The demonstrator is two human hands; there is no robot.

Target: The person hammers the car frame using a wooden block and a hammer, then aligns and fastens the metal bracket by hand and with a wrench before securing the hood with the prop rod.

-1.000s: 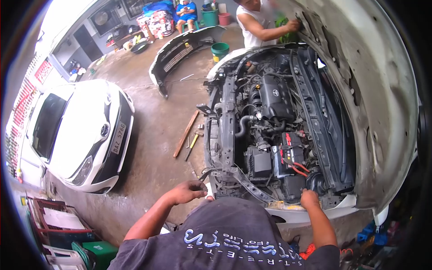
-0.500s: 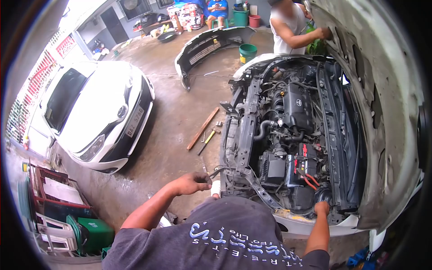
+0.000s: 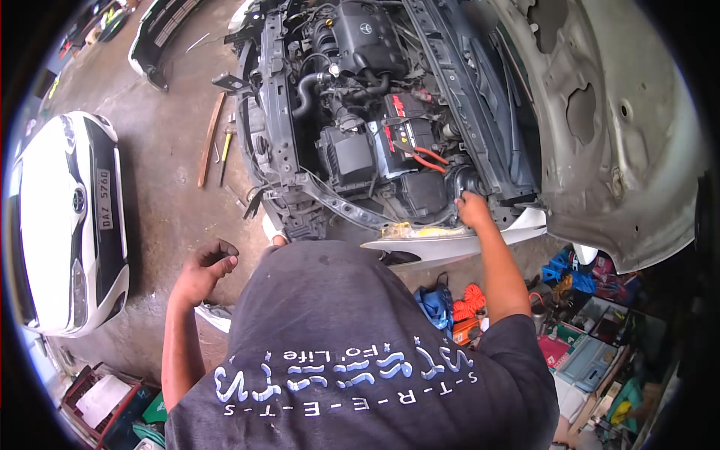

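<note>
My left hand (image 3: 206,271) hangs in the air beside my dark printed shirt (image 3: 322,311), fingers bent and thumb apart, with nothing visible in it. My right hand (image 3: 475,211) rests at the near edge of the open engine bay, above the white fender (image 3: 450,244). Its fingers are curled and partly hidden; what they hold, if anything, does not show. Ahead of that hand, pliers with orange-red handles (image 3: 430,160) lie by the car battery (image 3: 409,124). A black air filter box (image 3: 346,154) and the engine cover (image 3: 369,31) are farther off.
The raised hood (image 3: 637,150) stands at the right. A white car (image 3: 52,217) is parked at the left. On the wet floor lie a wooden strip (image 3: 211,139) and a yellow-headed hammer (image 3: 225,155). Tools, an orange rope coil (image 3: 469,301) and boxes crowd the lower right.
My view has turned down and to the right, so the other people have left the frame. My left hand's fingers have spread somewhat from the thumb. My right hand stays at the bay's edge.
</note>
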